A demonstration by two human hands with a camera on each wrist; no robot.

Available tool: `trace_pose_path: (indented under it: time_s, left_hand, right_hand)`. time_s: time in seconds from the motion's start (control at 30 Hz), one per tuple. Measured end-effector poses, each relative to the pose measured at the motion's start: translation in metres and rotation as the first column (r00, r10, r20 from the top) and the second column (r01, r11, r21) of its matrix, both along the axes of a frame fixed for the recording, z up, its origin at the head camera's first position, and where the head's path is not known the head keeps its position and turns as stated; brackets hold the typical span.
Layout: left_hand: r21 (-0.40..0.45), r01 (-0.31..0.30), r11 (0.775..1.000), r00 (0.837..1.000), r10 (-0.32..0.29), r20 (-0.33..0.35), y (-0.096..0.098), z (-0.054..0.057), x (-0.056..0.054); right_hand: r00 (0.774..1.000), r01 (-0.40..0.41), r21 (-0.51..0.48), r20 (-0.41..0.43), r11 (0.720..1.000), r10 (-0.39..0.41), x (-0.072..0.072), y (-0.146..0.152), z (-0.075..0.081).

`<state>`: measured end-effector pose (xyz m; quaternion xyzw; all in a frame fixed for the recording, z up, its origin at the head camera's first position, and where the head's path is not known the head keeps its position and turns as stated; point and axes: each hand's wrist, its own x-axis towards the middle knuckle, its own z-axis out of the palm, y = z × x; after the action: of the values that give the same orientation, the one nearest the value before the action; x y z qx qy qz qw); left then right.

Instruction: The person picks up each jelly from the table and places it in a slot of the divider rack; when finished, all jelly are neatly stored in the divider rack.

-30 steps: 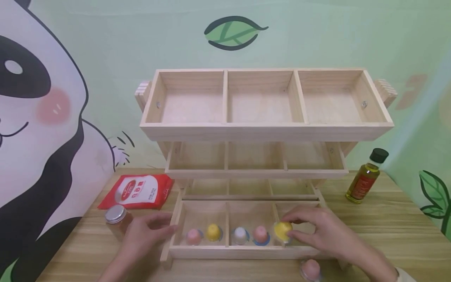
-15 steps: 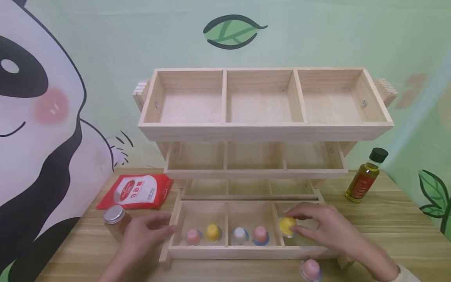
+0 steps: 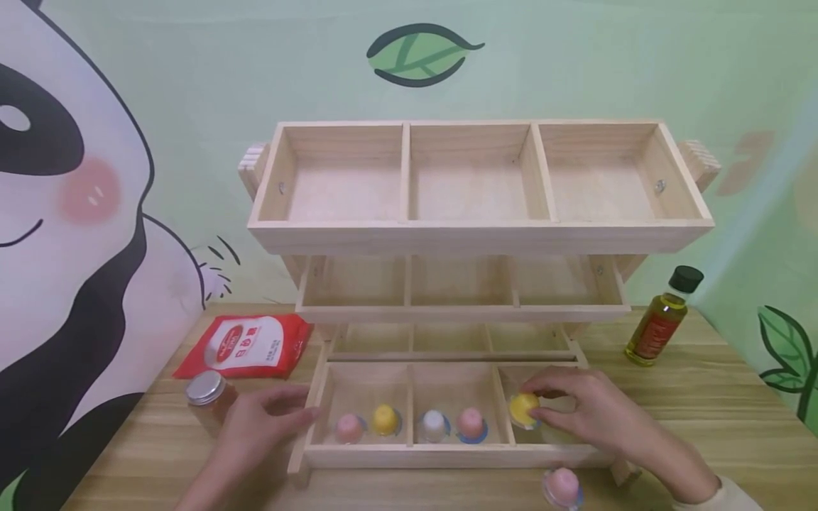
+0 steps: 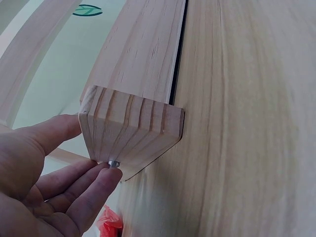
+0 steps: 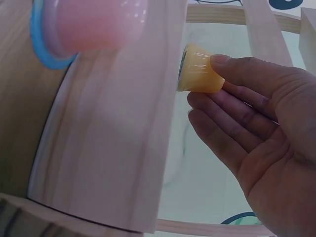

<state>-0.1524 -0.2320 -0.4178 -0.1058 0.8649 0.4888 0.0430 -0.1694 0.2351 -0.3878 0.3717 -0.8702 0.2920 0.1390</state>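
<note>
In the head view my right hand (image 3: 591, 408) pinches a yellow jelly cup (image 3: 524, 409) between thumb and fingers, in the right compartment of the lowest tray (image 3: 460, 458) of a tiered wooden storage box. The right wrist view shows the same yellow cup (image 5: 202, 71) at the fingertips. My left hand (image 3: 262, 426) grips the left side of that box, with thumb and fingers around the wooden end piece (image 4: 136, 116) near a bolt. A pink cup (image 3: 349, 428) and a yellow one (image 3: 385, 419) sit in the left compartment. The middle one holds a white cup (image 3: 434, 425) and a pink one (image 3: 471, 424).
Another pink jelly cup (image 3: 563, 487) stands on the table in front of the box. Left are a silver-lidded jar (image 3: 207, 394) and a red packet (image 3: 246, 346); right, an oil bottle (image 3: 661, 323). The wide top tray (image 3: 479, 240) overhangs the lower tiers.
My right hand has moved the yellow cup slightly right, from over the divider into the right compartment, and lowered it a little. The left hand keeps its place on the box.
</note>
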Motion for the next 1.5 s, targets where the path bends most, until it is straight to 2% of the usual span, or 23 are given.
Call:
trace_pose_path:
  time_s: [0.17,0.47,0.67,0.93,1.5]
  left_hand:
    - [0.0,-0.003,1.0,1.0,0.003,0.01,0.0,0.0,0.0]
    - [0.014,-0.006,1.0,1.0,0.006,0.019,0.0,0.001,0.0]
    - [-0.009,0.008,1.0,1.0,-0.008,-0.002,-0.001,0.001,0.0]
    - [-0.005,0.006,1.0,1.0,-0.006,0.009,-0.001,0.0,0.0]
    - [-0.004,0.003,1.0,1.0,-0.003,0.016,-0.001,-0.001,-0.001]
  right_hand:
    - [0.998,0.018,0.023,0.062,1.0,-0.019,-0.002,0.001,0.0]
    - [0.995,0.035,0.043,0.096,0.998,-0.039,-0.005,0.004,-0.003]
    - [0.994,0.017,0.036,0.104,0.999,-0.021,-0.008,0.006,-0.008]
    - [0.995,-0.006,0.043,0.103,0.999,0.002,-0.011,0.007,-0.015]
    - [0.98,0.002,0.083,0.199,0.997,-0.018,-0.013,0.006,-0.023]
